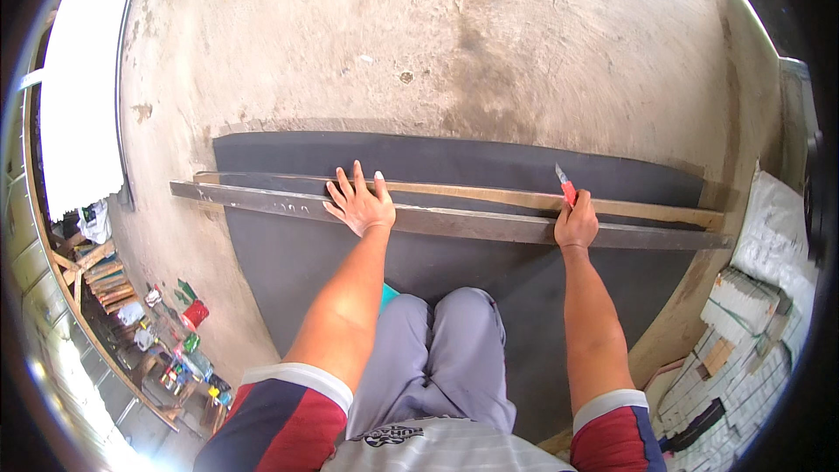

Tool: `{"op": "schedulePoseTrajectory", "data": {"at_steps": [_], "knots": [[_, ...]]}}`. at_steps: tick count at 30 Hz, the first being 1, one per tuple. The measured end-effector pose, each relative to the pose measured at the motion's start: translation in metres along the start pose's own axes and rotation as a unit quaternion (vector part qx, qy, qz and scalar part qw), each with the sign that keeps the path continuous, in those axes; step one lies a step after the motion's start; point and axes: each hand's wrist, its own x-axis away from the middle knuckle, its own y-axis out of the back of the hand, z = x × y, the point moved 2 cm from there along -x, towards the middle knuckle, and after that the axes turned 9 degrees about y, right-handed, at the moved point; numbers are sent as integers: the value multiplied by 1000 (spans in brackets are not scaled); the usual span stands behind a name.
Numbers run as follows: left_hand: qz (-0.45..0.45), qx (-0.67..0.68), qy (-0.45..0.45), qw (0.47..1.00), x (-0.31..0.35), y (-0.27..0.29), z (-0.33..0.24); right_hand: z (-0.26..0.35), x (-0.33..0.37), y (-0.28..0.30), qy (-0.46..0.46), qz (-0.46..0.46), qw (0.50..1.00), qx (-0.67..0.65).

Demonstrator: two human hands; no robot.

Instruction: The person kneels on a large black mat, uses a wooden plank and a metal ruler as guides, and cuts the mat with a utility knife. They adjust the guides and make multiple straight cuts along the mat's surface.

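Note:
A large dark grey sheet (297, 271) lies flat on the floor in front of my knees. Across it runs a long grey bar (489, 225) with a straight edge, and a thin brown strip (489, 195) lies just beyond it. My left hand (360, 205) rests with spread fingers on the bar, left of the middle. Toward the bar's right part, my right hand (576, 222) is closed around a red utility knife (568, 191). Its bare blade points away from me, over the far part of the sheet. Whether the blade tip touches the sheet I cannot tell.
Rough concrete floor (306, 52) spreads beyond the sheet. At the lower left stand bottles, a red container (196, 313) and stacked wood pieces (108, 276). On the right are a white sack (773, 232) and a pile of pale blocks (730, 328).

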Motion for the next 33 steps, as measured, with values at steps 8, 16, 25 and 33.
{"op": "schedulePoseTrajectory", "data": {"at_steps": [8,16,25,33], "knots": [[-73,69,-28,995,11,-3,9,5,14,2,18,-80,996,26],[-22,135,-50,989,85,-53,115,-12,143,-21,39,-67,996,35],[-20,200,-43,979,20,-26,207,66,152,-28,149,17,981,-121],[-116,320,96,936,-164,-19,311,282,115,-65,242,139,932,-232]]}}
